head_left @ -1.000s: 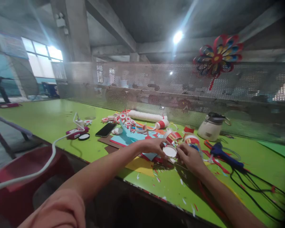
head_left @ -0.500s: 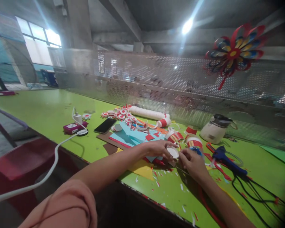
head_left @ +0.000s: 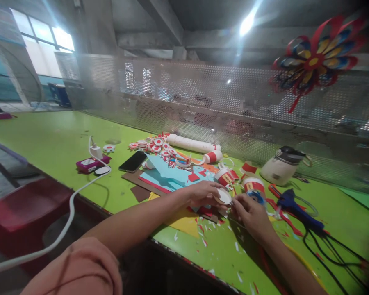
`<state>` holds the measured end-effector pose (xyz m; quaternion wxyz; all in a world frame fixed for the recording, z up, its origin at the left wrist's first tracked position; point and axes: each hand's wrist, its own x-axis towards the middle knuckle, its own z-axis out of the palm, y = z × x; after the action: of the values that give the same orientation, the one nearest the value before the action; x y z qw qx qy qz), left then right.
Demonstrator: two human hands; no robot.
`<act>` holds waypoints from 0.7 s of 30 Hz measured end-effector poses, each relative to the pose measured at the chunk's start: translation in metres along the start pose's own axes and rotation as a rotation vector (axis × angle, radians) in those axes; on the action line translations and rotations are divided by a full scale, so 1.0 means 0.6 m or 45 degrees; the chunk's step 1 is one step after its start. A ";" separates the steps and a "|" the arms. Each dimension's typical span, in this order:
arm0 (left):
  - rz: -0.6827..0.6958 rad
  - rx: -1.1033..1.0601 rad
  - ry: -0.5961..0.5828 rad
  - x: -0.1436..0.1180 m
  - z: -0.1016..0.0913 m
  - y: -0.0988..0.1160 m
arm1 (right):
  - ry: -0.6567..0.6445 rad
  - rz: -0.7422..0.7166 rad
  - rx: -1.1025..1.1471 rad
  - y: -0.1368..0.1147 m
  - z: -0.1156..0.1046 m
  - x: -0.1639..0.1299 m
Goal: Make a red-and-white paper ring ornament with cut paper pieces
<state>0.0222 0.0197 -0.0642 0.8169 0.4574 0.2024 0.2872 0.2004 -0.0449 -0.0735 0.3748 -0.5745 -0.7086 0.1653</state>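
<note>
My left hand (head_left: 205,193) curls its fingers around a small white round piece (head_left: 224,197), which looks like the bottom cut from a paper cup. At the right edge of that piece, my right hand (head_left: 248,211) pinches its thumb and fingers together; what lies between the fingertips is too small to make out. Both hands hover low over the green table's front part. Red-and-white paper cups (head_left: 253,185) stand just behind them, one with blue on its lower part. Light blue paper sheets (head_left: 169,170) and a yellow sheet (head_left: 184,223) lie by my left forearm.
A blue glue gun (head_left: 299,211) with black cords lies at right, near a white jug (head_left: 279,166). Red-and-white discs (head_left: 156,143), a white roll (head_left: 193,143), a phone (head_left: 133,162) and a purple power socket (head_left: 90,164) sit behind and left. Paper scraps litter the front edge.
My view has shifted slightly. The white round piece has tilted a little between my hands, which stay in nearly the same place with the same grip.
</note>
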 end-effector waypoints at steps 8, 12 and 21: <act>0.019 0.006 0.035 -0.008 0.002 -0.003 | 0.116 0.069 0.139 -0.011 -0.006 0.001; -0.011 0.117 0.018 -0.011 0.003 -0.003 | 0.177 0.094 0.216 -0.012 -0.006 0.002; -0.074 0.260 0.034 -0.008 0.008 -0.017 | 0.252 -0.256 0.000 -0.036 -0.009 -0.013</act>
<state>0.0243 0.0091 -0.0701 0.7711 0.5284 0.2547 0.2476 0.1899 -0.0591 -0.0583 0.4576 -0.5142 -0.7221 0.0696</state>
